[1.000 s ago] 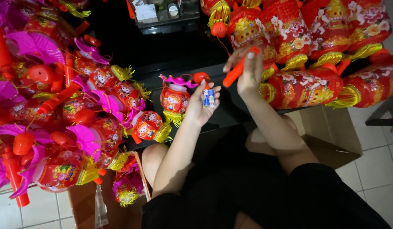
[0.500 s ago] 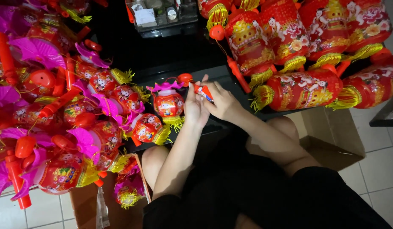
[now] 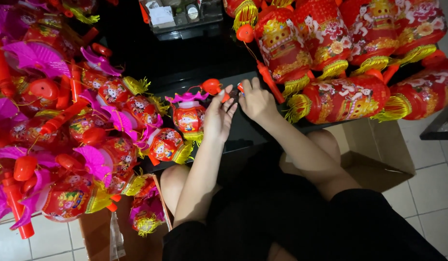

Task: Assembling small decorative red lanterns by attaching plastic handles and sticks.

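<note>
We see uneven light: both our hands, the left hand (image 3: 218,116) and the right hand (image 3: 255,99), are evenly lit from above and in front, with pale skin tones and no hard glare. Beyond our fingertips the dark tabletop (image 3: 185,63) swallows detail, almost black. The lanterns (image 3: 340,99) to the right of our hands shine in saturated red and gold, with soft sheen. Those left of our hands look slightly soft. Below our wrists the black clothing (image 3: 301,217) loses its folds. The floor tiles (image 3: 432,179) look bright and bend near the frame corners.
</note>
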